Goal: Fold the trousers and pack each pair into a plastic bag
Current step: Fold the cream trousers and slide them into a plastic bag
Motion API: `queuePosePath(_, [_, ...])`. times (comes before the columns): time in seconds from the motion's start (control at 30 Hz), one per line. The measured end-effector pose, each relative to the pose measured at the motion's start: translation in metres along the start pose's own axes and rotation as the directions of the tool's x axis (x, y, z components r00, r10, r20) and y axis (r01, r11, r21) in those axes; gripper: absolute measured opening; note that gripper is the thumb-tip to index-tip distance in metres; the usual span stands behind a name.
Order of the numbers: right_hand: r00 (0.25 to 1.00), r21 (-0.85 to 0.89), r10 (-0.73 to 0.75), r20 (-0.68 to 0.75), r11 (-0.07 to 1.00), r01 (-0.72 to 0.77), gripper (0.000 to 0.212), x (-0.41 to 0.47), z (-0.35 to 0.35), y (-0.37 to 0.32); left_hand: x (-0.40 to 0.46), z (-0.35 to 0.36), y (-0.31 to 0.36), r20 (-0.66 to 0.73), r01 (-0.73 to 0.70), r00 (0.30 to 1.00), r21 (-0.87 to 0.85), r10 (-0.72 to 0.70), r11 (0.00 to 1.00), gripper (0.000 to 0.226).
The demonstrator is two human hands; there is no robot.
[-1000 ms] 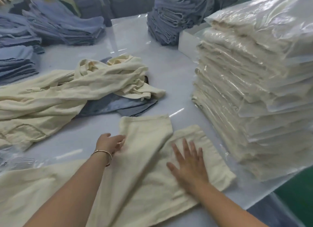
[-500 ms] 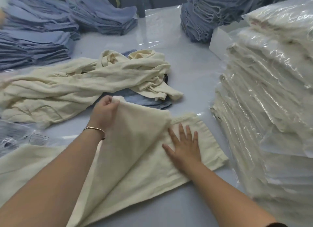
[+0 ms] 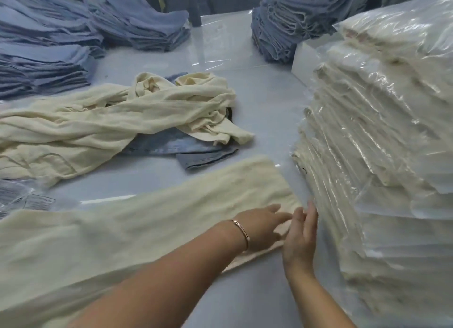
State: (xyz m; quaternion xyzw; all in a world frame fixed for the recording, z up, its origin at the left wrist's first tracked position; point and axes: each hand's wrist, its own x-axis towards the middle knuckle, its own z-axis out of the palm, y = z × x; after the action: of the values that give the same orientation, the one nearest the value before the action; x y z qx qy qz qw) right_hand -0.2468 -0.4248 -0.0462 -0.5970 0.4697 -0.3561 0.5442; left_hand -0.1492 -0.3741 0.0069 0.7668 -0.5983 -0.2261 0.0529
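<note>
Cream cotton trousers laid flat across white table. Left hand flat, pressing hem edge; right hand open-fingered alongside. Tall stack of bagged cream trousers just beside, narrow gap.

Two hands reach out – the left hand and the right hand. One gold bracelet sits on the left wrist. One pair of cream trousers lies flat at 6 o'clock. One messy heap of cream trousers sits at 10 o'clock – how many pairs are in it, I cannot tell. One tall stack of bagged trousers stands at 3 o'clock. Four piles of blue clothes line the far side, from 10 to 1 o'clock. One blue piece peeks out under the heap.
</note>
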Motion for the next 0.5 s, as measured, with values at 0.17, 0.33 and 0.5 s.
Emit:
queuePosePath(0.17, [0.973,-0.448,-0.156,0.172,0.867,0.218,0.052,0.012,-0.012,0.010,-0.006,0.021,-0.044,-0.262,0.047,0.959,-0.220,-0.106,0.974,0.033])
queuePosePath(0.33, [0.969,-0.758,-0.098,0.227,0.608,0.239,0.043,0.016,-0.005,-0.002,-0.022,0.022,-0.119,-0.319,0.463,0.853,0.094,-0.414,0.881,0.052])
queuePosePath(0.5, [0.973,-0.903,-0.131,0.188,0.367,0.224,0.047,0.014,-0.006,0.000,-0.052,0.040,-0.119,-0.397,0.474,0.818,0.057,-0.416,0.879,0.064])
